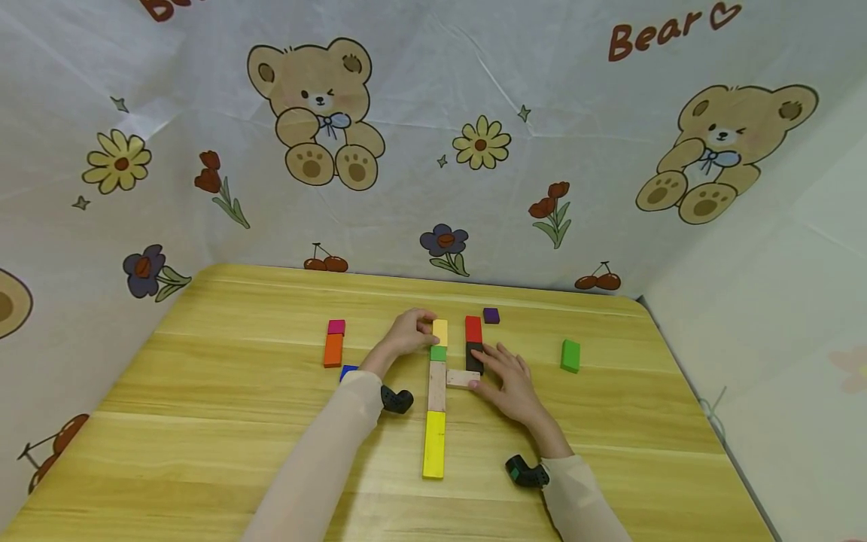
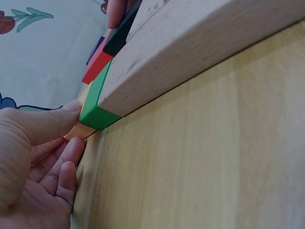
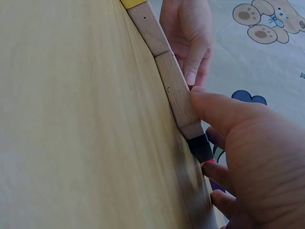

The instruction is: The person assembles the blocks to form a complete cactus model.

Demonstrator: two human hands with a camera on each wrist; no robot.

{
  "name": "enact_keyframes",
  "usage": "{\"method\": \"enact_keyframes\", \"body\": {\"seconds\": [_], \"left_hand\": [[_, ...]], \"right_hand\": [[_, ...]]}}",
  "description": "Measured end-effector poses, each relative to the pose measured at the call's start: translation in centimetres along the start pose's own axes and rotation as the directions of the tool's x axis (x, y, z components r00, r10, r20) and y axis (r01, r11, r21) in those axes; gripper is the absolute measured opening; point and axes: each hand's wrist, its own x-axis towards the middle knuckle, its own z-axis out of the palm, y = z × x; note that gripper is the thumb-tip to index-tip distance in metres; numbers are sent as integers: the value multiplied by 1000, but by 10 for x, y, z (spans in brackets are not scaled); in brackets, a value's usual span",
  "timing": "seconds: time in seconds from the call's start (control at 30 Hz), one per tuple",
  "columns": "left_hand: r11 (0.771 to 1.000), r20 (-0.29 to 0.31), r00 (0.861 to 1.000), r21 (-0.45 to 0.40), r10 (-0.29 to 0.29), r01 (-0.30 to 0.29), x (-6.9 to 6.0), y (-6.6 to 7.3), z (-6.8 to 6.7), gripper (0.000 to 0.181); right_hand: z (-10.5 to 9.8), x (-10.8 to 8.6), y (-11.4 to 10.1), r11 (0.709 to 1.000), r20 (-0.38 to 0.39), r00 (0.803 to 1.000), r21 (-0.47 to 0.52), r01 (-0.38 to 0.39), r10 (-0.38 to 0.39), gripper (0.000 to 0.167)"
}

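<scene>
A column of blocks runs toward me: a pale yellow block (image 1: pixel 440 330), a small green block (image 1: pixel 438 353), a plain wooden block (image 1: pixel 436 386) and a long yellow block (image 1: pixel 434 446). My left hand (image 1: pixel 408 333) pinches the pale yellow block at the far end, against the green one. A second wooden block (image 1: pixel 460 379) lies crosswise, joining the column to a black block (image 1: pixel 475 366), with a red block (image 1: pixel 473 329) beyond. My right hand (image 1: pixel 512 385) has its thumb at this crosswise block's right end; its spread fingers touch the black block.
Left of the column lie a magenta block (image 1: pixel 336 327), an orange block (image 1: pixel 333 351) and a blue block (image 1: pixel 348 370), partly hidden by the left forearm. A purple block (image 1: pixel 491 315) sits behind, a green block (image 1: pixel 571 356) at right. A bear-printed cloth (image 1: pixel 406 211) borders the wooden table (image 1: pixel 223 421).
</scene>
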Motion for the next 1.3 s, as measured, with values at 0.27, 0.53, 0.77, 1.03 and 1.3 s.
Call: {"method": "enact_keyframes", "body": {"seconds": [0.27, 0.53, 0.77, 1.03, 1.3], "left_hand": [[1000, -7, 1000, 0, 4, -4, -2, 0, 0, 47], [1000, -15, 1000, -9, -6, 6, 0, -3, 0, 48], [997, -79, 994, 1, 71, -71, -8, -2, 3, 53], [970, -12, 973, 85, 230, -229, -47, 7, 8, 60], [954, 158, 955, 127, 252, -273, -97, 3, 11, 73]], "right_hand": [[0, -1, 0, 1000, -4, 1000, -2, -1, 1, 59], [0, 0, 0, 1000, -1, 1000, 2, 6, -6, 58], [0, -1, 0, 1000, -7, 1000, 9, 8, -7, 59], [0, -1, 0, 1000, -11, 1000, 7, 19, -19, 59], [1, -1, 1, 1000, -16, 1000, 7, 25, -25, 59]]}}
